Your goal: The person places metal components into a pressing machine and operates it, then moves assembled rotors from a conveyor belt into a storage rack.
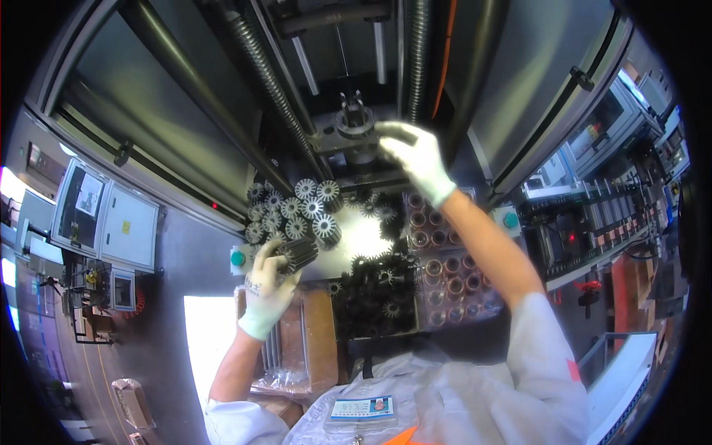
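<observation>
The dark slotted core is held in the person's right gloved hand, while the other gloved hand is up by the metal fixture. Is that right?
Not quite: the head view shows the dark slotted core in the person's left gloved hand, not the right. The other one, the right gloved hand, is up by the metal fixture.

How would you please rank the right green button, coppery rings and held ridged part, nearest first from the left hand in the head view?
1. Ridged part: in the left hand.
2. Coppery rings: rightward.
3. Green button: farther right.
</observation>
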The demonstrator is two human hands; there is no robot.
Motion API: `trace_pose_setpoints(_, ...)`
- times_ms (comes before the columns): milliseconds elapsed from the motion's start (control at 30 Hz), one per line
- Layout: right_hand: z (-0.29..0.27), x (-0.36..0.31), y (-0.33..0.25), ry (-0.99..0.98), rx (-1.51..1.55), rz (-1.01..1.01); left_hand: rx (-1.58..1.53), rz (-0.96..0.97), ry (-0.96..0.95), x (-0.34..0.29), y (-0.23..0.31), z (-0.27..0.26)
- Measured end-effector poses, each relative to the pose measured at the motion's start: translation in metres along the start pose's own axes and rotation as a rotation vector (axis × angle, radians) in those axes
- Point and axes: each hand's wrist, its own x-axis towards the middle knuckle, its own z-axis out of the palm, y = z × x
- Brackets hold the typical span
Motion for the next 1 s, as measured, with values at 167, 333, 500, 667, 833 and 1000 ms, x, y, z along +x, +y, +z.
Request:
trace_pose_setpoints(167, 0.022, 0.068, 0.029, 0.152, 0.046, -0.051, -0.062, 0.09, 0.17, 0.01, 0.006, 0.001)
trace_pose_setpoints(333, 0.022, 0.103, 0.061, 0.255, -0.121, 0.224, -0.16, 0.047, 0.154, 0.03, 0.012, 0.015)
trace_pose_setpoints(500, 0.031, 0.109, 0.059, 0.265, -0.162, 0.326, -0.123, 0.146, 0.19, 0.074, 0.011, 0.025)
trace_pose_setpoints(667, 0.019, 0.119, 0.076, 0.315, -0.333, 0.161, -0.234, 0.133, 0.213, 0.128, 0.027, 0.044)
trace_pose_setpoints(833, 0.007, 0.124, 0.08, 0.207, -0.515, 0.157, -0.267, 0.161, 0.248, 0.17, 0.033, 0.059)
trace_pose_setpoints(1000, 0.013, 0.043, 0.083, 0.095, -0.925, -0.032, -0.125, 0.278, 0.356, 0.209, 0.044, 0.059)
